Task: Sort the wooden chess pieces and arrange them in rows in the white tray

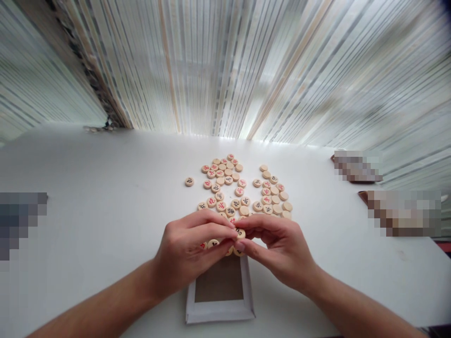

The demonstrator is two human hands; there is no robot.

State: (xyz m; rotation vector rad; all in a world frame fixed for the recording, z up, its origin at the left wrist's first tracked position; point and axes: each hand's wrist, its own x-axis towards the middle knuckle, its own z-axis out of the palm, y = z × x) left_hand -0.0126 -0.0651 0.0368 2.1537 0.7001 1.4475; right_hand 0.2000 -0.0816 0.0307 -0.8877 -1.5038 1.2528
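- Disc [240, 233] up at the far end of the box [220, 313], a black mark on its face, and both hands had it!
- Left hand [192, 244] pinched one side, fingertips bunched; right hand [282, 244] gripped the other between thumb and forefinger.
- Below, a few placed pieces [213, 244] seemed to lie inside the box, though the fingers hid just how.
- Early stages, by the look of it: dozens of loose pieces [228, 180] lay scattered across the table [105, 211] beyond, some lettered red or black, others blank side up, seemingly all left to sort.
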